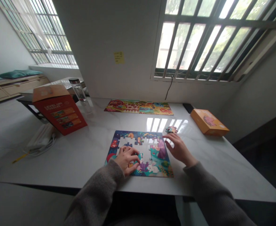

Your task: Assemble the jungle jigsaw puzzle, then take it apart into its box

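So: half-built jigsaw puzzle [158, 166] lies flat near the near edge of the white worktop [81, 163]. Left hand [126, 160] curled down on it, any held piece hidden; right hand [179, 149] open, fingers spread, just beside loose pieces [171, 129].

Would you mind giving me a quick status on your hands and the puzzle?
Left hand curled on the jigsaw puzzle, grip unclear. Right hand open, near the loose puzzle pieces. Puzzle's middle gapped; orange box well aside.

2 barred windows [199, 40] light the white walls [100, 37], with a low cream drawer unit [10, 91] under the left one
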### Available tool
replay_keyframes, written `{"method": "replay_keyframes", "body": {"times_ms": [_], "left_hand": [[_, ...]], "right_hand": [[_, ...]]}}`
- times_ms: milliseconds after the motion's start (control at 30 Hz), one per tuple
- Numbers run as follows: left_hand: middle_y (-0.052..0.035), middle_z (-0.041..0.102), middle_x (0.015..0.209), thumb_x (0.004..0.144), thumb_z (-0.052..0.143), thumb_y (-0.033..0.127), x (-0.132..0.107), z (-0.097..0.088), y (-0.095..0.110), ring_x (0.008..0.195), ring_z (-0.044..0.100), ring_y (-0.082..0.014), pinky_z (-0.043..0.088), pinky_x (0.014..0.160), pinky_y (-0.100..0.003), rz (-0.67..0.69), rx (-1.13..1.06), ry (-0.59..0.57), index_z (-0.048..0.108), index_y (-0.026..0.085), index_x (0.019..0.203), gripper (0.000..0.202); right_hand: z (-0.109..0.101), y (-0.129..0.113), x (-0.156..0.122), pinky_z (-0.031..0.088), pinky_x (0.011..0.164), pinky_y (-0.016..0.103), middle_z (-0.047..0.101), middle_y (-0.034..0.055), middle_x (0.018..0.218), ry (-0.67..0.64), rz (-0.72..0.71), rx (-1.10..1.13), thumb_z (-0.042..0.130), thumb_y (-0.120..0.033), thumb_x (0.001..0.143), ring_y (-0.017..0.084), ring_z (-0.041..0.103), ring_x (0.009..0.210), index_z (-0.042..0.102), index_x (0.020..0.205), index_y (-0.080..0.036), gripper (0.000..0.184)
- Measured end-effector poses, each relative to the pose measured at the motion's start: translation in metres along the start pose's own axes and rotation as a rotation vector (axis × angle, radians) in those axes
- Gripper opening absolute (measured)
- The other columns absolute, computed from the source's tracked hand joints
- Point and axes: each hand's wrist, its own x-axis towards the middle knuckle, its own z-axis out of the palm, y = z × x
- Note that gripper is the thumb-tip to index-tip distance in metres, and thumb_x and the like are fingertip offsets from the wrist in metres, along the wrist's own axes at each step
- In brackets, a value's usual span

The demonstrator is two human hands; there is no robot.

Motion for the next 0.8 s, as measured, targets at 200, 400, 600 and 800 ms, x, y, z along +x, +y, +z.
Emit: {"method": "replay_keyframes", "body": {"times_ms": [200,400,600,800], "left_hand": [[-0.0039,0.066,0.113,0.081,0.061,0.029,0.0,0.0,0.002,0.108,0.054,-0.0258,0.029,0.107,-0.048,0.003,-0.002,0.026,0.07,0.027,0.091,0.014],[-0.0034,0.065,0.113,0.081,0.062,0.028,0.001,-0.003,0.003,0.109,0.054,-0.0263,0.028,0.106,-0.049,-0.001,-0.011,0.005,0.069,0.026,0.092,0.014],[-0.0041,0.066,0.113,0.081,0.062,0.029,0.001,-0.003,0.003,0.108,0.054,-0.0261,0.03,0.105,-0.048,-0.001,-0.016,0.008,0.069,0.026,0.094,0.016],[-0.0063,0.064,0.116,0.084,0.057,0.027,0.001,-0.001,-0.001,0.109,0.056,-0.0251,0.036,0.103,-0.045,0.001,-0.023,0.116,0.068,0.025,0.1,0.019]], "right_hand": [[-0.007,0.093,0.023,0.046,0.095,0.048,0.066,0.014,0.117,0.087,0.117,-0.307,0.052,-0.024,0.089,0.031,0.057,0.108,0.067,0.111,-0.018,0.028],[0.008,0.112,0.021,0.046,0.088,0.045,0.069,0.0127,0.105,0.011,0.152,-0.318,0.048,-0.025,0.091,0.03,0.057,0.095,0.067,0.101,-0.019,0.022],[0.007,0.115,0.017,0.045,0.085,0.045,0.066,0.0127,0.101,0.045,0.172,-0.342,0.057,-0.032,0.087,0.03,0.054,0.092,0.065,0.098,-0.02,0.019],[-0.002,0.097,0.022,0.045,0.084,0.044,0.067,0.0118,0.098,0.148,0.168,-0.348,0.065,-0.037,0.084,0.03,0.057,0.093,0.061,0.101,-0.019,0.025]]}}
